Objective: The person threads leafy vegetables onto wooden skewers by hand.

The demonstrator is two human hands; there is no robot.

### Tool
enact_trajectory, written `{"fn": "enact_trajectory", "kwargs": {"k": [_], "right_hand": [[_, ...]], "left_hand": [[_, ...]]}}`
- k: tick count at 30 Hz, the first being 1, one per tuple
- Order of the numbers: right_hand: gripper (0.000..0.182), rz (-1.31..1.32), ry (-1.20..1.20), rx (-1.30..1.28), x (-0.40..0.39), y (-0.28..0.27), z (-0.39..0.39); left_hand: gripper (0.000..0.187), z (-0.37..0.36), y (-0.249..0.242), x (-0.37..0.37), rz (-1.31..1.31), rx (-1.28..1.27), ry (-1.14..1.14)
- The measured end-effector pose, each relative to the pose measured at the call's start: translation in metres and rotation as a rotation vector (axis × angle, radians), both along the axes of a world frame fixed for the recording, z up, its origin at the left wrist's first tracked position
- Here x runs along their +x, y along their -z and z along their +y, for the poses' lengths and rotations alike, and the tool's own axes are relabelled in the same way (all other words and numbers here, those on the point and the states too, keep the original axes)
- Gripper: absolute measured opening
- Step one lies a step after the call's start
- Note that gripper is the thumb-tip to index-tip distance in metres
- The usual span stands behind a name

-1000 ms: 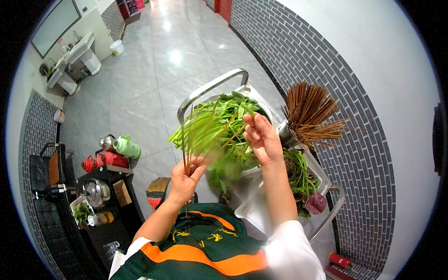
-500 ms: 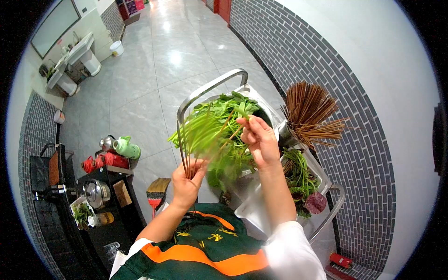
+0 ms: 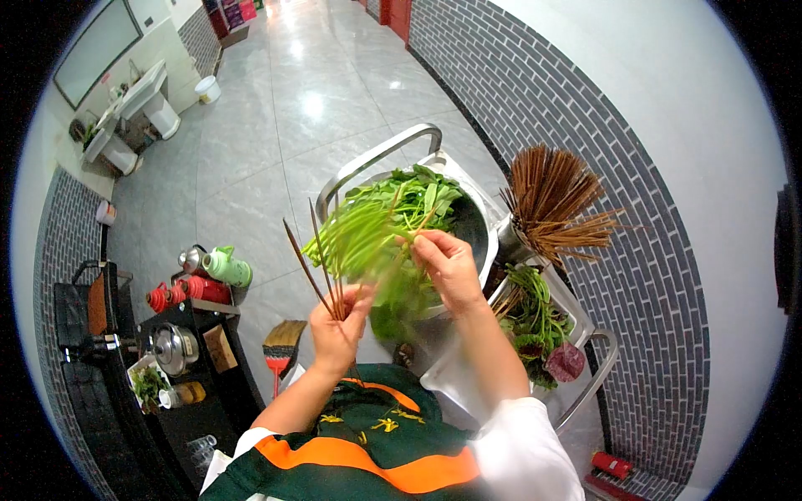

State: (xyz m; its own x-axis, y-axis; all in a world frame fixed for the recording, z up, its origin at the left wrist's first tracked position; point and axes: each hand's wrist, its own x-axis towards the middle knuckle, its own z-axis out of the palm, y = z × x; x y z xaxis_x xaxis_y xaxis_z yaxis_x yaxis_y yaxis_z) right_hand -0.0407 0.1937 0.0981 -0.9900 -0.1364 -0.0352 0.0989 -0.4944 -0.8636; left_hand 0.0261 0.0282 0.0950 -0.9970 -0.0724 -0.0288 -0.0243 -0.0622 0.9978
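Observation:
Several thin brown sticks [image 3: 313, 265] stand up out of my left hand [image 3: 341, 327], whose fingers are closed round them. My right hand [image 3: 451, 269] is pinched at a green stem, just right of blurred greens. Both hands are over the near side of a round basin [image 3: 479, 219] heaped with leafy green vegetables [image 3: 355, 234]. To the right, a metal holder [image 3: 512, 240] is packed with many brown sticks [image 3: 551, 200]. Below it, a white tray [image 3: 576, 317] bears more greens and a purple leaf [image 3: 565, 362].
A metal cart rail [image 3: 376, 150] curves behind the basin. At left, a black table [image 3: 200, 392] holds thermoses [image 3: 227, 265], a steel pot [image 3: 174, 347] and a jar [image 3: 181, 394]. A red-handled brush [image 3: 282, 344] lies nearby. A brick wall [image 3: 643, 225] runs along the right.
My right hand has moved down and left, nearer to my left hand. The sticks in my left hand now lean more to the left and fan apart.

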Motion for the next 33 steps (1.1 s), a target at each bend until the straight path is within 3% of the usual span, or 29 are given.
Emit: {"fn": "enact_trajectory", "kwargs": {"k": [3, 5, 7, 8, 16, 17, 21, 22, 26, 29, 31, 33], "right_hand": [[0.021, 0.072, 0.079, 0.126, 0.002, -0.015, -0.002], [0.025, 0.069, 0.048, 0.071, 0.004, -0.017, -0.005], [0.027, 0.28, 0.039, 0.239, 0.006, -0.011, -0.009], [0.024, 0.196, 0.016, 0.148, 0.008, -0.01, -0.011], [0.013, 0.062, 0.088, 0.123, 0.001, -0.011, -0.004], [0.02, 0.096, 0.117, 0.013, -0.002, -0.006, -0.001], [0.039, 0.189, 0.085, 0.258, -0.004, -0.018, 0.009], [0.04, 0.207, 0.131, 0.219, -0.006, -0.021, 0.013], [0.027, 0.228, 0.232, 0.285, -0.007, -0.04, 0.033], [0.019, 0.314, 0.326, 0.359, -0.013, -0.05, 0.05], [0.018, 0.319, 0.372, 0.333, -0.007, -0.061, 0.062], [0.016, 0.37, 0.44, 0.346, 0.003, -0.071, 0.075]], "left_hand": [[0.008, 0.0, -0.005, -0.007, -0.019, -0.032, -0.01], [0.009, 0.002, -0.012, -0.008, 0.004, -0.035, 0.003], [0.009, 0.005, -0.013, -0.01, -0.01, 0.004, 0.013], [0.009, 0.006, -0.012, -0.01, -0.01, 0.009, 0.014], [0.012, 0.009, -0.016, -0.008, -0.082, 0.023, 0.029], [0.011, 0.01, -0.014, -0.008, -0.083, 0.023, 0.021], [0.011, 0.014, -0.02, -0.015, -0.084, 0.007, 0.039], [0.011, 0.016, -0.021, -0.02, -0.043, -0.003, 0.078], [0.011, 0.032, -0.042, -0.039, 0.04, -0.003, 0.128], [0.013, 0.037, -0.054, -0.05, -0.022, -0.01, 0.317], [0.018, 0.04, -0.062, -0.056, 0.029, 0.125, 0.396], [0.029, 0.03, -0.067, -0.063, 0.05, 0.089, 0.373]]}}
